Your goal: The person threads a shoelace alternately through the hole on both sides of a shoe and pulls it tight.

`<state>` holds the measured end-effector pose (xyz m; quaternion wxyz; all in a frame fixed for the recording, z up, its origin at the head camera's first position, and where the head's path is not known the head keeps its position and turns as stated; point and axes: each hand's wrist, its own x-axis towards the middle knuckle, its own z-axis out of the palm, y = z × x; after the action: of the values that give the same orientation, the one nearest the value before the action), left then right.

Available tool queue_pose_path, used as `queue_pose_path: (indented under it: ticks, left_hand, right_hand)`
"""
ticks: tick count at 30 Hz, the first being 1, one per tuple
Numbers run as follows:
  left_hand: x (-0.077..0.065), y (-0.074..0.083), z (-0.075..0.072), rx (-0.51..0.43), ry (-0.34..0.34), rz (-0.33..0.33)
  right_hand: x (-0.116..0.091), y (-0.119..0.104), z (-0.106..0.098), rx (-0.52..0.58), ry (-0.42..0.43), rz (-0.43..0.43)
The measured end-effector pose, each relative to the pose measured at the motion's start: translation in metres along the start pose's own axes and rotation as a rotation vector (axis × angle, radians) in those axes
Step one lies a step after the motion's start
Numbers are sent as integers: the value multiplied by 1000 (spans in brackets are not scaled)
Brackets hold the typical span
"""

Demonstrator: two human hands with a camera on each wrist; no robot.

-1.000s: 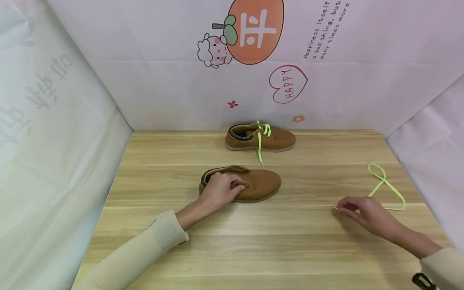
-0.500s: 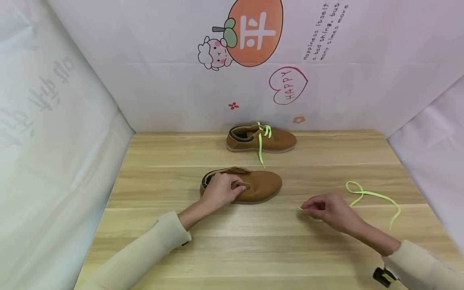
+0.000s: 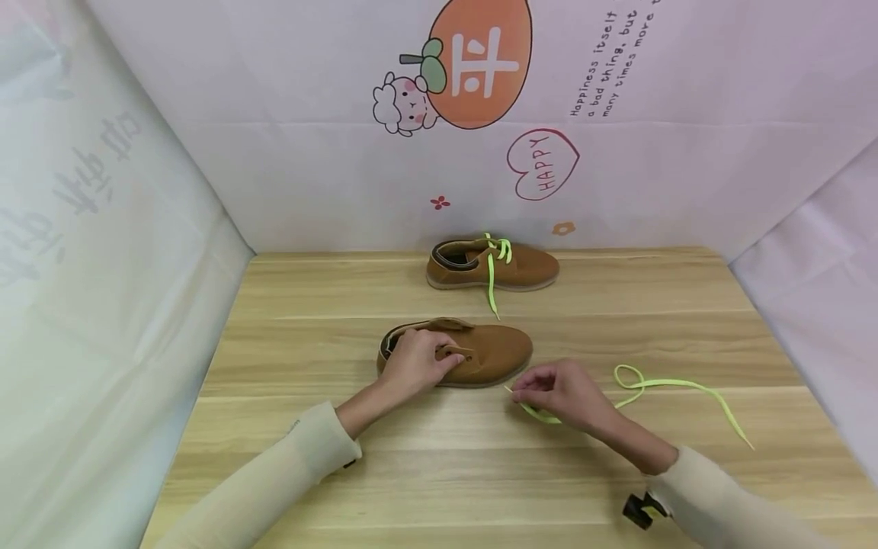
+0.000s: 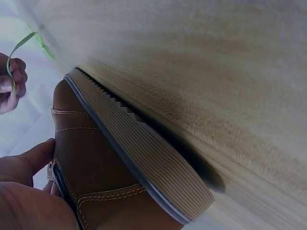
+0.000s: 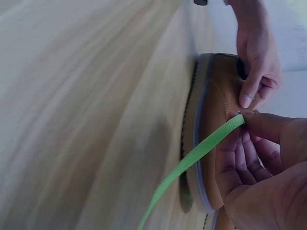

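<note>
A brown leather shoe (image 3: 504, 347) without a lace lies on its sole in the middle of the table, toe to the right. My left hand (image 3: 418, 358) pinches its eyelet flap (image 3: 468, 355) between thumb and fingers; in the left wrist view the thumb (image 4: 41, 155) lies along the shoe's opening. Just off the toe, my right hand (image 3: 562, 393) pinches a neon green shoelace (image 3: 686, 383) close to one tip, which sticks out toward the shoe. From that hand the lace (image 5: 192, 155) trails rightward over the table, with a small loop in it.
Behind stands a second brown shoe (image 3: 535, 264), laced in neon green, one lace end hanging forward onto the wooden table (image 3: 309, 282). White printed cloth (image 3: 329, 183) walls in the table at the back and both sides.
My right hand has moved left across the table, drawing the shoelace along from the far right up to the near shoe's toe. My left hand keeps its hold on the flap.
</note>
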<state>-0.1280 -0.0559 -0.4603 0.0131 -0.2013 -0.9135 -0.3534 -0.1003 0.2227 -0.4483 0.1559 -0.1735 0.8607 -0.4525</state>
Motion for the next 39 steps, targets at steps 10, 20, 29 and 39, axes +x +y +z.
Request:
queue_pose_path:
  ticks: [10,20,29,39]
  left_hand:
    - [-2,-2,0,-19,-5,-32]
    - [-1,-2,2,-8,-5,-29]
    - [1,-1,2,-15,-5,-33]
    - [1,-1,2,-19,1,-25]
  right_hand:
    - [22,-7,17,23,77,54]
    - [34,-8,38,101,149,90]
    - [38,-10,46,118,201,108]
    - [45,-14,51,91,233,150]
